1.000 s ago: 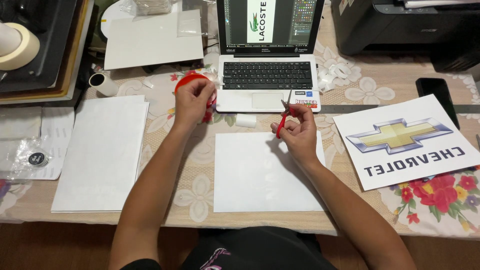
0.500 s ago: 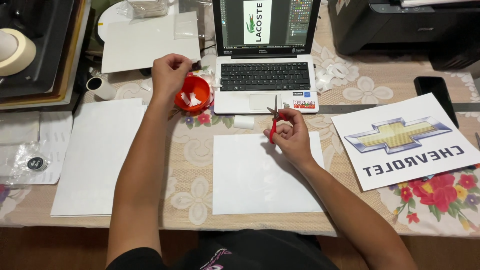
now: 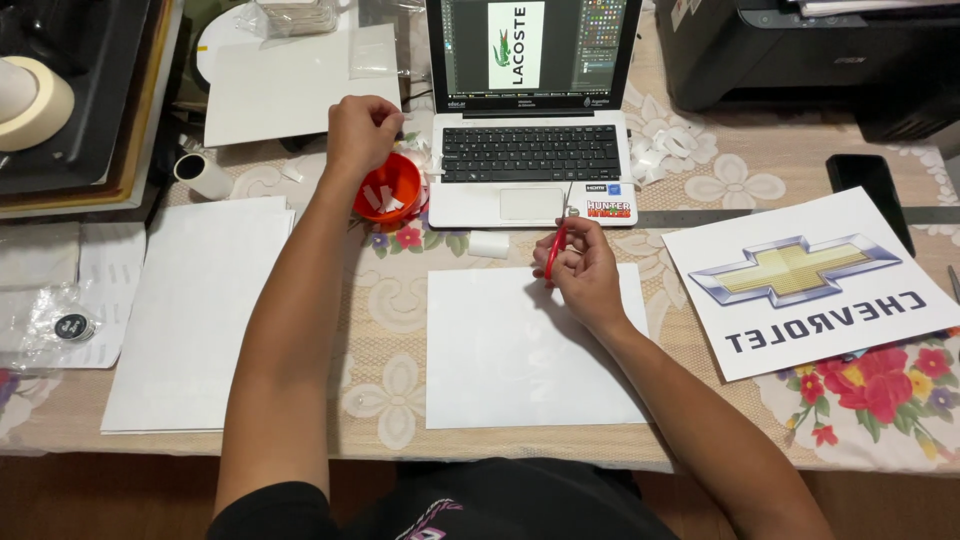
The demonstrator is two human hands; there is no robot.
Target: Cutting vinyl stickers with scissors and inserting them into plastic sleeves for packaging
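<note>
Both hands were busy, and well apart. His left hand [image 3: 362,132] hung over the small red bowl [image 3: 390,190], fingers bunched together as if pinching a scrap, though whether anything sat between them I could not tell. White paper offcuts lay inside the bowl, which stood just beside the laptop [image 3: 530,150], close to its left edge. His right hand [image 3: 580,272] was curled round the red-handled scissors [image 3: 558,238], blades pointing up and away toward the trackpad, apparently closed or nearly so.

Under that hand lay a blank white sheet [image 3: 520,350], and to the left a stack of white paper [image 3: 195,310] near the table's front edge. To the right rested a printed sheet with a gold emblem [image 3: 800,280], a dark phone [image 3: 868,190] beyond it.

The risks seemed plain to me. With the eyes on the bowl, the scissor tips sat near the laptop and could scratch it. A knock from the left wrist might tip the light bowl and scatter the scraps over the keyboard. The stack at the edge could slide off if an elbow dragged across it.
</note>
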